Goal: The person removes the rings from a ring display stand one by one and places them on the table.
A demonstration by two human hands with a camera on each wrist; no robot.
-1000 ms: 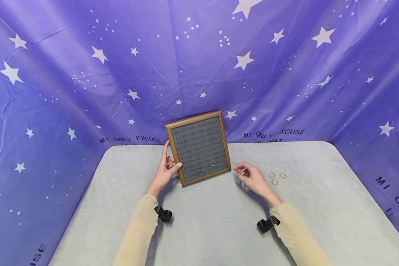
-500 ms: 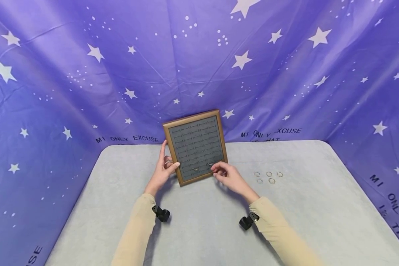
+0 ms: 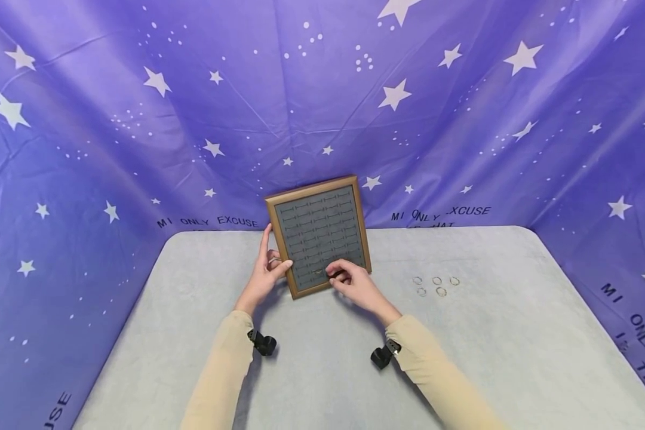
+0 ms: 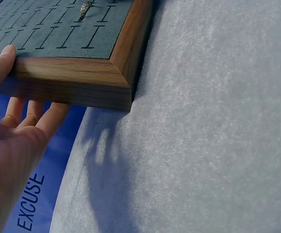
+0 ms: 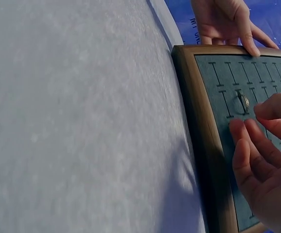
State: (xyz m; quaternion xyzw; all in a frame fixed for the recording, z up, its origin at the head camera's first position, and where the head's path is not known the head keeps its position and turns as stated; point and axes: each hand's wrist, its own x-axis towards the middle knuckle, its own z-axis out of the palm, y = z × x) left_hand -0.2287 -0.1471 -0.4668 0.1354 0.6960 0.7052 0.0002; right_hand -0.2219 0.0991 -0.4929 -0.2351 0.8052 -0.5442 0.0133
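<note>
My left hand (image 3: 260, 279) grips the left side of a wood-framed ring display tray (image 3: 316, 206), thumb on the front rim and fingers behind it. The tray stands tilted on the table, its dark slotted pad facing me. A gold-toned ring (image 5: 243, 102) sits in a slot near the lower edge; the same ring (image 4: 84, 9) shows at the top of the left wrist view. My right hand (image 3: 355, 286) is over the lower right of the pad, fingers loosely bent and fingertips right beside that ring. Nothing shows between its fingers. Part of the pad is hidden behind it.
Several loose rings (image 3: 441, 292) lie in two short rows on the grey table (image 3: 322, 370), to the right of my right hand. A purple star-patterned cloth (image 3: 322, 107) hangs behind the table and along both sides.
My right hand has moved left from beside the tray to over its lower pad, uncovering more of the loose rings and covering the pad's right-hand ring. My left hand keeps its hold.
</note>
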